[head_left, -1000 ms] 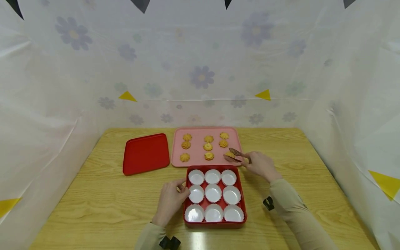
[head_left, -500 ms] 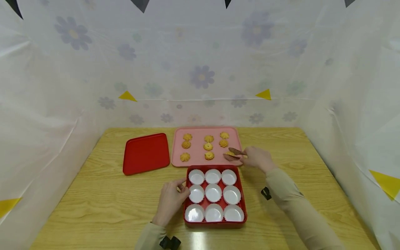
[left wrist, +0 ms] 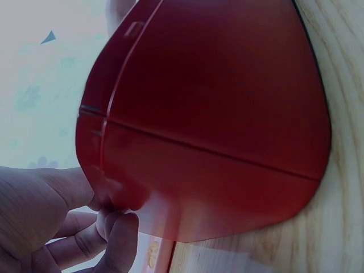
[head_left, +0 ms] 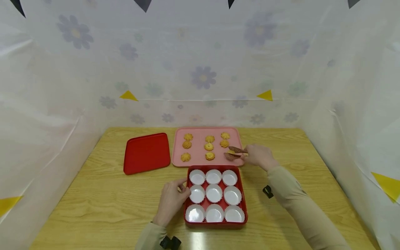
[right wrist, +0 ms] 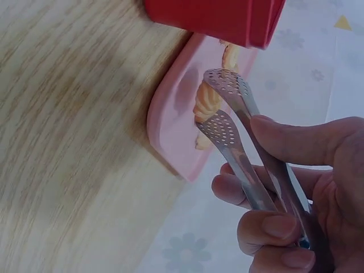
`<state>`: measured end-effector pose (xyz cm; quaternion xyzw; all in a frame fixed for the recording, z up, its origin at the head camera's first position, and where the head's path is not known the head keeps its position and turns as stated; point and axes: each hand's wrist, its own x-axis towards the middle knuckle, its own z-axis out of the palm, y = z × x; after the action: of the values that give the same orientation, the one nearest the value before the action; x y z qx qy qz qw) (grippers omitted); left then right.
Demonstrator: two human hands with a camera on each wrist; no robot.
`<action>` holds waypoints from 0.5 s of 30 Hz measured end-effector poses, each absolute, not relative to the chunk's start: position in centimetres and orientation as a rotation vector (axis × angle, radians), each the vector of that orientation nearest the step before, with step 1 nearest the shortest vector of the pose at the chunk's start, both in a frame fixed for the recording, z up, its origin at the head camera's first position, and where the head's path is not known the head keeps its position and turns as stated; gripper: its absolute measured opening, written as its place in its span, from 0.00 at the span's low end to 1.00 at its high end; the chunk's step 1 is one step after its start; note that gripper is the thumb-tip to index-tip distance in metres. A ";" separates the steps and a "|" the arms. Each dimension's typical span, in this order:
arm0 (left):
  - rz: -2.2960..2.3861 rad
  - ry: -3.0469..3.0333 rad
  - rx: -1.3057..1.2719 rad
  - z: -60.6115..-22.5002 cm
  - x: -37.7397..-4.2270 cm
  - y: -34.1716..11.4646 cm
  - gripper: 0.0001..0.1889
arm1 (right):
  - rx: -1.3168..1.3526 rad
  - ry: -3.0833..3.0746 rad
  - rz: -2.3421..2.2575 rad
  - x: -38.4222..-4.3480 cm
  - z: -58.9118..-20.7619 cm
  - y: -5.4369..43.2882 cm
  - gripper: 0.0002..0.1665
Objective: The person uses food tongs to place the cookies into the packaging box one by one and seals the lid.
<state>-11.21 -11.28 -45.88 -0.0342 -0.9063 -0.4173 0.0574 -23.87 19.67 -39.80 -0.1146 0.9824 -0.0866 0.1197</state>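
My right hand (head_left: 258,156) holds a pair of metal tongs (right wrist: 250,145) with perforated ends. Between those ends is a swirled cookie (right wrist: 207,102), over the right front corner of the pink tray (head_left: 197,150). Several more piped cookies (head_left: 210,156) lie in rows on the tray. A square red box (head_left: 216,225) stands in front of it, lined with white paper cups (head_left: 214,193). My left hand (head_left: 172,200) pinches the left wall of the box near its rim; in the left wrist view, thumb and fingers bend over that edge.
A red lid (head_left: 147,153), flat on the wooden table (head_left: 125,208), lies left of the pink tray. White flowered sheeting (head_left: 200,69) encloses the table at the back and both sides. The box's back edge sits right against the tray's front.
The right hand has shifted slightly away from me, and the tong ends have drawn closer around the cookie. The left hand keeps its place on the box.
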 end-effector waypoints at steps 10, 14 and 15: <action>-1.259 -2.749 -0.108 -46.0 -11.3 -11.3 0.15 | -0.453 2.914 -0.354 -22.5 -38.1 18.5 0.23; -1.266 -2.750 -0.112 -46.0 -11.3 -11.4 0.16 | -0.635 2.929 -0.376 -21.6 -37.9 17.6 0.16; -1.266 -2.748 -0.115 -46.0 -11.3 -11.4 0.16 | -0.680 2.932 -0.384 -21.4 -38.0 17.4 0.14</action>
<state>-11.29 -11.37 -45.99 -0.0378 -0.9061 -0.4176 0.0570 -21.36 17.40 -37.96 -0.2239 0.9649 -0.1262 0.0536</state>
